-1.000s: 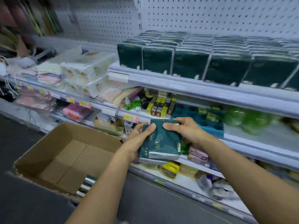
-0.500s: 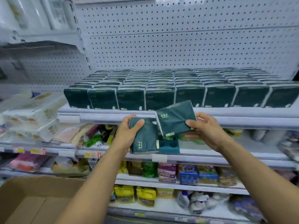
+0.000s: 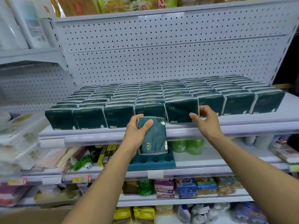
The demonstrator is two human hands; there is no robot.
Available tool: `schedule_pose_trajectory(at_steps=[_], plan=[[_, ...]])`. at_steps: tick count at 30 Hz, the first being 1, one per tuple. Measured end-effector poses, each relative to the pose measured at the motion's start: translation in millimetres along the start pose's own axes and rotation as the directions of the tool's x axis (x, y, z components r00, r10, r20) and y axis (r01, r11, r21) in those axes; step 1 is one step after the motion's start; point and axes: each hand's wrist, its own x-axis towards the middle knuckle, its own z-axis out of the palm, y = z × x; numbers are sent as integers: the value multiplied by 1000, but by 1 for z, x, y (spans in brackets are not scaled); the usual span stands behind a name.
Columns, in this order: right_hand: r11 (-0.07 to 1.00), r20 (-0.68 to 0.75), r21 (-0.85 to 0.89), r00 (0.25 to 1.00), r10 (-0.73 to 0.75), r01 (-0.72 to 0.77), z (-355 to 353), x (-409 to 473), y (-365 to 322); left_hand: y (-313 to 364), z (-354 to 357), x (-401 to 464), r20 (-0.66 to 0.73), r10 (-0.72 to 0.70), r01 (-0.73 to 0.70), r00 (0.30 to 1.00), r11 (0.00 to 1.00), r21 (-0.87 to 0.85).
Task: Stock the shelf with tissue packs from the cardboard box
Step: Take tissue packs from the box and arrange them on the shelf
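Observation:
Rows of dark green tissue packs [image 3: 118,116] fill the white shelf [image 3: 97,135] at chest height. My left hand [image 3: 135,135] grips one loose dark green tissue pack [image 3: 153,139] upright, just below the shelf's front rail. My right hand [image 3: 206,121] is at the front row, with its thumb on the face of a front-row pack [image 3: 179,110] and its fingers curled at that pack's right edge. A strip of the cardboard box [image 3: 29,215] shows at the bottom left; its inside is out of view.
White pegboard [image 3: 161,62] backs the shelf, with another shelf of goods above. Below are a teal foam tray [image 3: 152,162], green bottles [image 3: 187,146], and lower shelves with soaps and yellow packs. White tissue bundles [image 3: 21,139] sit to the left.
Both hands rose from the box to the shelf. The right hand carried its pack up into the front row. The left hand still holds the other pack, now higher.

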Motion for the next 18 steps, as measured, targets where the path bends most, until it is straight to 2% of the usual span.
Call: schedule_pose_trajectory(at_steps=[4,7,10,11,12,14,15,16,17,18], plan=[[938,-5,-347,1000,-11,9,3,10,10,-5,1,6,40,-1,0,999,1000,12],[874,-9,-486,1000,-2,-3,6,17,13,-8,2,8,91,-12,11,996,1000,18],[852,-20,-522,999,33,-38,5,16,11,-5,4,9,143,-22,19,989,1000,17],[856,-58,-516,998,3,-33,3,13,8,-4,4,9,161,-18,14,987,1000,27],[872,-124,-490,990,-62,-6,2,7,2,-1,5,9,179,-13,7,984,999,38],[925,-215,-348,948,-235,150,0,-8,-15,5,5,8,228,-15,2,974,998,57],[945,-166,-236,949,-269,227,-2,-14,-26,8,7,8,258,-12,-5,966,998,66],[959,-39,-108,963,-266,261,-3,-19,-38,12,9,7,287,-4,-20,958,997,80],[969,148,-14,959,-242,247,-4,-24,-49,16,13,6,313,8,-45,950,993,110],[976,336,14,918,-209,217,-5,-28,-59,21,17,5,336,25,-77,942,987,143]])
